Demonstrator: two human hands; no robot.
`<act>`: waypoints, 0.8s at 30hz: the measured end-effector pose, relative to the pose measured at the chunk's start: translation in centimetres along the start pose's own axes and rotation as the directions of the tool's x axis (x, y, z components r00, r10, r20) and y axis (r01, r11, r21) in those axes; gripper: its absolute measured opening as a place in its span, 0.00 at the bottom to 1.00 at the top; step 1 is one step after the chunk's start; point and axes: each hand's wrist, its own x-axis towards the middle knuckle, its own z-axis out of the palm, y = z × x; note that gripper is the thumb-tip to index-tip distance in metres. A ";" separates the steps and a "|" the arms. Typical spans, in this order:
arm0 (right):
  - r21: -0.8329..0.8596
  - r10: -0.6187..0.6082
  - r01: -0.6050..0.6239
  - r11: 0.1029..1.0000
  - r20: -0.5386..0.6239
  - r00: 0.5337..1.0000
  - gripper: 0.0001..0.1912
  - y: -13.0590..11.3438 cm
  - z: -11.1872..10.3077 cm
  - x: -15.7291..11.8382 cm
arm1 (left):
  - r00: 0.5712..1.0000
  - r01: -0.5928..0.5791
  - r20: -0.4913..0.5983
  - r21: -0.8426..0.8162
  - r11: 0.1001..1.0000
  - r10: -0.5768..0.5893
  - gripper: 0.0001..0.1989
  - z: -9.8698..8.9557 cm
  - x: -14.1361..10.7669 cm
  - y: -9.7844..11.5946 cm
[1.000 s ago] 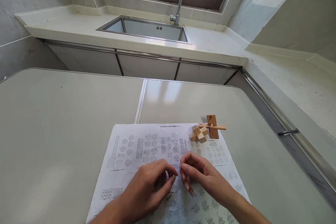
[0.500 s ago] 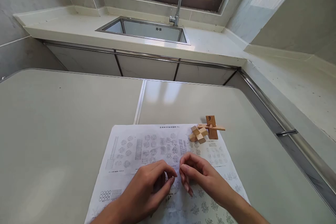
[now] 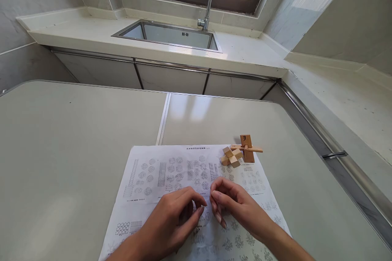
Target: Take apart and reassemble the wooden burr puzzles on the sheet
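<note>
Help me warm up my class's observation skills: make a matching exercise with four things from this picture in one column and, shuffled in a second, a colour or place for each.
Things
1. printed sheet
2. block puzzle
3. wooden plaque
4. faucet

Descriptions
A. orange-brown, crossed by a rod
B. silvery, standing at the far edge of the sink
C. white, with dark markings over much of it
D. pale wood, made of crossed pieces

Right pairs: 1-C, 2-D, 3-A, 4-B

Pale table (image 3: 79,151), printed sheet (image 3: 143,210), wooden cross (image 3: 249,156) — perhaps touching table.
</note>
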 end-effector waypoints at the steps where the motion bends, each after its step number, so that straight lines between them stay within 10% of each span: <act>1: 0.002 0.000 0.000 1.000 0.000 1.000 0.21 0.0 0.0 0.0 | 1.000 0.000 0.000 0.001 1.000 0.000 0.07 0.0 0.0 0.0; 24: 0.216 0.079 -0.070 0.974 -0.032 0.996 0.21 -0.6 -0.4 0.2 | 1.000 0.018 -0.007 0.018 1.000 -0.018 0.08 0.0 0.0 0.0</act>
